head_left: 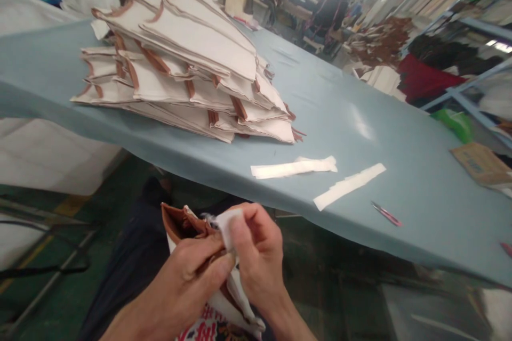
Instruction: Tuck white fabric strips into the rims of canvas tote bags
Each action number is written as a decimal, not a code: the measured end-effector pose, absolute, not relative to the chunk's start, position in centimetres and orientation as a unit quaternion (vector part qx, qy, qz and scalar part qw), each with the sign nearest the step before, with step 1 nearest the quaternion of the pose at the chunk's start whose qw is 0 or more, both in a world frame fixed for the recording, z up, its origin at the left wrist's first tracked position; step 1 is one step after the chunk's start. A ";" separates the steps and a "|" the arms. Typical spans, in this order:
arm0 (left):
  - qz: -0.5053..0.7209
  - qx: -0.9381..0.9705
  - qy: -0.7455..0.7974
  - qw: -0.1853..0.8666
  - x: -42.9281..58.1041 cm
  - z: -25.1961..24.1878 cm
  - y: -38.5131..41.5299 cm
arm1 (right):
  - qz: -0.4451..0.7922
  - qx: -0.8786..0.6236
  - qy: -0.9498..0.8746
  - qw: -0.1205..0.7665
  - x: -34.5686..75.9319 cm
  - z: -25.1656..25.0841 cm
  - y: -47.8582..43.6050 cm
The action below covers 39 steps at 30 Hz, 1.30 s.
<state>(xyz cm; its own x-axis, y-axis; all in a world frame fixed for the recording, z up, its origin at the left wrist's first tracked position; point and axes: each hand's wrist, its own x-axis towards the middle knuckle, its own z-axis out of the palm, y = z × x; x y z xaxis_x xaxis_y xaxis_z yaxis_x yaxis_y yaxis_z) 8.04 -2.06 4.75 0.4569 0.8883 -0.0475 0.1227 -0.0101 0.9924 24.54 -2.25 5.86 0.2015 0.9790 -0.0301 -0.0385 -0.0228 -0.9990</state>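
Observation:
Over my lap I have a white cloth bag (240,290) with brown edging and red printed characters. My left hand (192,272) pinches its brown-lined upper edge between thumb and fingers. Close beside it, my right hand (260,250) grips a small white strip (230,226) against the same edge. Part of the strip and the bag's edge are hidden by my fingers. The brown opening of the bag gapes to the left of my hands.
A tall stack of white, brown-edged cloth pieces (192,53) lies on the blue-grey table (320,101). Near the front edge are two piles of white strips (294,168) and small pink-handled snips (386,214). A cardboard piece (482,162) lies at right. Further back, a person (328,13) sits.

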 end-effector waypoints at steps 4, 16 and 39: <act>0.335 0.321 0.417 0.781 7.2 4.3 -3.3 | 0.496 -0.524 -0.290 0.629 25.4 3.6 -1.8; 0.286 0.374 0.531 0.704 5.1 3.4 -3.7 | 0.605 -0.575 -0.285 0.471 23.1 1.0 -5.0; 0.368 0.555 0.458 0.589 5.4 3.6 -1.8 | 0.477 -0.657 -0.475 0.340 23.9 7.6 -4.7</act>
<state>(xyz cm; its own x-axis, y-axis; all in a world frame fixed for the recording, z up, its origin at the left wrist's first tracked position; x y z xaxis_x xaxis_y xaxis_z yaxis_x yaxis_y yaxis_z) 5.37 -1.77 3.62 0.3101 0.9418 -0.1299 0.0743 0.1122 0.9909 23.93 -4.73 7.57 0.0951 0.9479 -0.3041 0.3002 -0.3186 -0.8991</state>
